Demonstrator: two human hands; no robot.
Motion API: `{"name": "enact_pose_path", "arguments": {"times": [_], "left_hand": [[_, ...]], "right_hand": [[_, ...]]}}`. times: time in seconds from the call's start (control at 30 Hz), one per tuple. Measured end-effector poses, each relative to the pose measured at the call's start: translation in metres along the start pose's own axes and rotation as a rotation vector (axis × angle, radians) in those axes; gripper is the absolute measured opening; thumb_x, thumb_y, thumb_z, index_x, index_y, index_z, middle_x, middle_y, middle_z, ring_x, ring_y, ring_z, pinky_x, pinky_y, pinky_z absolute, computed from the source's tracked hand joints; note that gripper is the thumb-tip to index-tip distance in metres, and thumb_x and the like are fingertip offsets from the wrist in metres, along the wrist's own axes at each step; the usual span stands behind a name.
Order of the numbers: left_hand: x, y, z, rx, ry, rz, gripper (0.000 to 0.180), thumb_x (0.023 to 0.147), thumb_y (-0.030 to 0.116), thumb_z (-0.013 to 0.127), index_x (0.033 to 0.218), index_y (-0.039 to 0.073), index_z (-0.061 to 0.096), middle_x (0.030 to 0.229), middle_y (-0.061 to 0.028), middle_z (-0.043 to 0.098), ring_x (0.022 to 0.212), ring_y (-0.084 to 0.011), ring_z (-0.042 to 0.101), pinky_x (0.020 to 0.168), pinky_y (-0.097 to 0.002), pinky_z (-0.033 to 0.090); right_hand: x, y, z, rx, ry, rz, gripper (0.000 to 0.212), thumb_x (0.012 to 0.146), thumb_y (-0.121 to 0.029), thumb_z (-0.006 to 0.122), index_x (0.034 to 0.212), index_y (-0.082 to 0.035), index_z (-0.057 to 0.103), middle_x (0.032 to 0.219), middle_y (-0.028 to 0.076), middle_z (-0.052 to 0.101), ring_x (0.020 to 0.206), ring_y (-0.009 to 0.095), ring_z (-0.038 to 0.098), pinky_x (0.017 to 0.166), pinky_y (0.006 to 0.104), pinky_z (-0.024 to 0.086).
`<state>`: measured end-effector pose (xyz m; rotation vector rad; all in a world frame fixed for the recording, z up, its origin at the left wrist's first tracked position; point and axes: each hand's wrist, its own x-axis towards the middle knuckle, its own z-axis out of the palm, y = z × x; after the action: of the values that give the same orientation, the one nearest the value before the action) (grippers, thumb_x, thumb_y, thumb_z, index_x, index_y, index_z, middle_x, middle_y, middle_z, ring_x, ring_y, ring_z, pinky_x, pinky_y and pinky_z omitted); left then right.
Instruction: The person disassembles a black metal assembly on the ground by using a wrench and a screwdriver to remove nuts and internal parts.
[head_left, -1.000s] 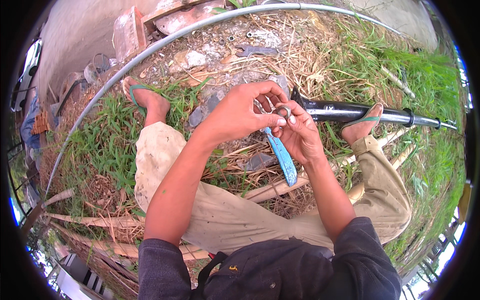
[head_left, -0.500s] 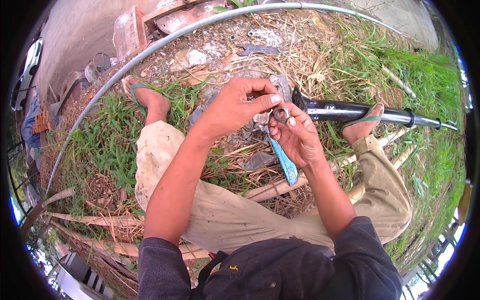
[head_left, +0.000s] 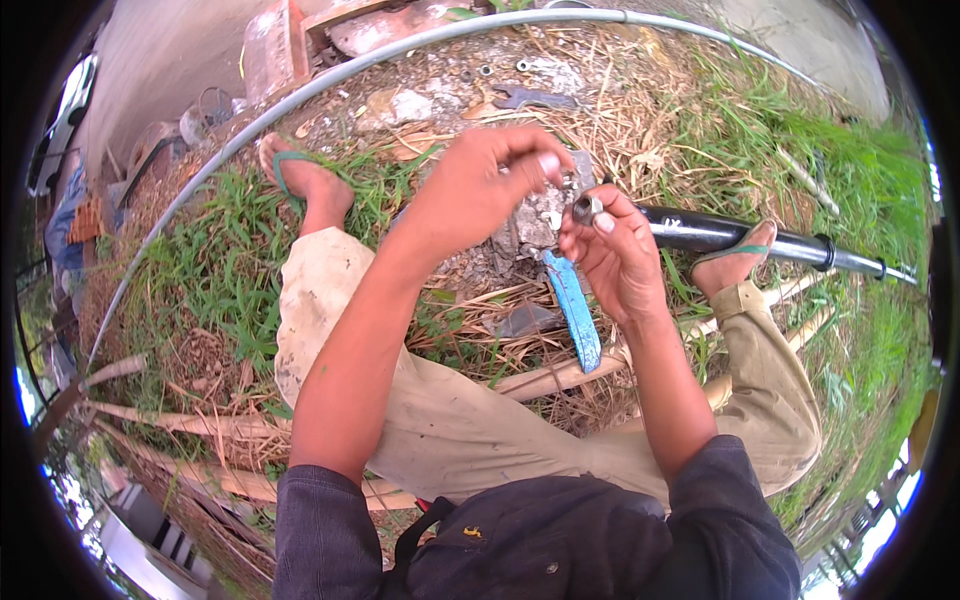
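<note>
A metal nut (head_left: 587,209) is pinched between the thumb and fingers of my right hand (head_left: 622,250), with its hole facing up and to the left. My left hand (head_left: 480,190) hangs just to the left of it, apart from the nut. Its fingers are curled and the thumb lies close to the forefinger. Motion smears them, and whatever they may hold is too small to make out. Under my right hand lies a blue, flat, handle-like piece (head_left: 573,315). A black metal tube (head_left: 690,230) rests on the ground beyond that hand.
An open-ended wrench (head_left: 535,98) lies on the dirt ahead, with loose nuts (head_left: 486,71) near it. A grey pipe (head_left: 400,47) curves across the far side. Bamboo poles (head_left: 540,384) run beneath my legs. Grey rubble (head_left: 525,235) lies between my feet.
My left hand has drawn up and away from the nut. My right hand has shifted slightly right, still holding the nut, which is now turned differently.
</note>
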<state>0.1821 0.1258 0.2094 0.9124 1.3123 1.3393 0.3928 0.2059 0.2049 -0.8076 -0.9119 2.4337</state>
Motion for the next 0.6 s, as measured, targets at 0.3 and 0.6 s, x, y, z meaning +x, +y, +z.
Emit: {"name": "enact_pose_path", "arguments": {"times": [0.3, 0.6], "left_hand": [[-0.010, 0.015, -0.060, -0.159, 0.599, 0.082, 0.023, 0.105, 0.020, 0.057, 0.116, 0.007, 0.072, 0.098, -0.0054, 0.074, 0.088, -0.0128, 0.069, 0.082, -0.0279, 0.054], [-0.009, 0.026, -0.072, -0.354, 0.650, 0.044, 0.018, 0.104, 0.015, 0.057, 0.108, 0.002, 0.068, 0.088, -0.0045, 0.069, 0.074, -0.0094, 0.063, 0.070, -0.0234, 0.051]], "right_hand": [[0.074, 0.060, -0.052, -1.873, -0.144, -0.304, 0.025, 0.081, -0.010, 0.073, 0.101, 0.000, 0.061, 0.096, 0.020, 0.068, 0.095, 0.041, 0.066, 0.084, 0.0500, 0.053], [0.086, 0.076, -0.052, -1.983, -0.219, -0.283, 0.025, 0.081, -0.009, 0.073, 0.100, -0.001, 0.058, 0.094, 0.021, 0.065, 0.094, 0.043, 0.064, 0.084, 0.0522, 0.052]]}}
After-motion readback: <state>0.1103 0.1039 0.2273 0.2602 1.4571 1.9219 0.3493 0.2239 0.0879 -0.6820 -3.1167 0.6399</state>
